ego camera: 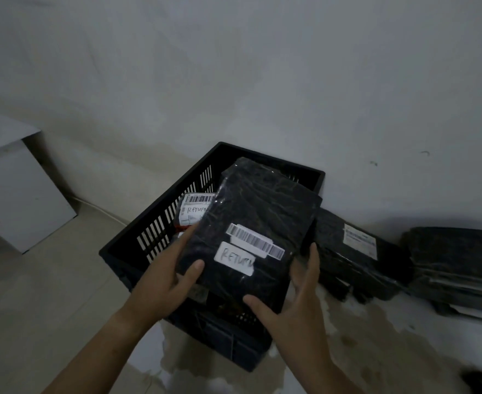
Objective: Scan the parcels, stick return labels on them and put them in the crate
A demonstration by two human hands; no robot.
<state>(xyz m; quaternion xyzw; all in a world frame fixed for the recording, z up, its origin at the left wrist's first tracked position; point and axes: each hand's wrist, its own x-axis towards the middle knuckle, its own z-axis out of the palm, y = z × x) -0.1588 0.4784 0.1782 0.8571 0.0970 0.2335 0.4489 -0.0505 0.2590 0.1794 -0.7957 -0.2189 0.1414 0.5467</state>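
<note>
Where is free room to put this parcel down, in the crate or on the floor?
Free: the floor between the white cabinet and the crate, and the stained patch at its near right. In the crate, the far left holds a labelled parcel; the held parcel hides the rest. Crowded: right of the crate, parcels line the wall.

Black parcel (262,223), black slatted crate (160,223)

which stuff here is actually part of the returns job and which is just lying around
Job: black plastic-wrapped parcel with handwritten RETURN label, held by left hand and right hand; black slotted plastic crate; labelled parcel inside it; black parcels against the wall.
Lying about: white flat-sided cabinet; white cable on the floor.
</note>
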